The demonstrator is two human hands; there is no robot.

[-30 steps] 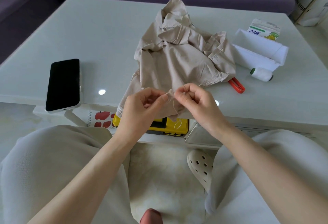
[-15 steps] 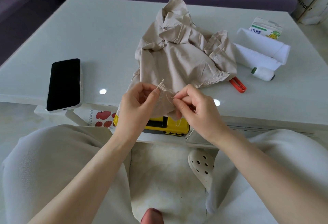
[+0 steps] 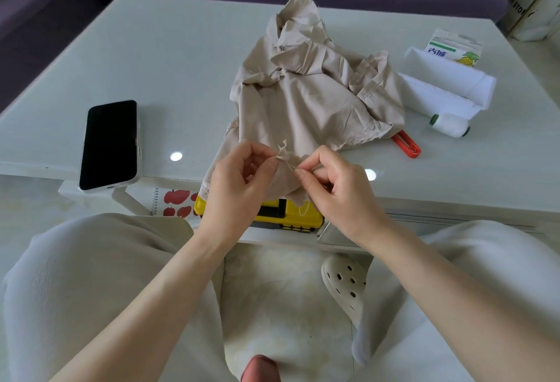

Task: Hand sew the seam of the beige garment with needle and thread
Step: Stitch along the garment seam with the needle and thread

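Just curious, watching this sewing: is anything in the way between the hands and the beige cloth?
Nothing visible is. The left hand pinches the frayed edge of the beige garment, and the right hand holds the needle right at that edge. The phone, thread spool and orange tool lie aside on the table.

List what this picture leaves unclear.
Head view only.
- Needle: a thin sliver between left hand and right hand; its tip is hidden by the garment edge.
- Red tool: mostly under the garment, type unclear.
- Yellow box: partly covered by garment and hands.
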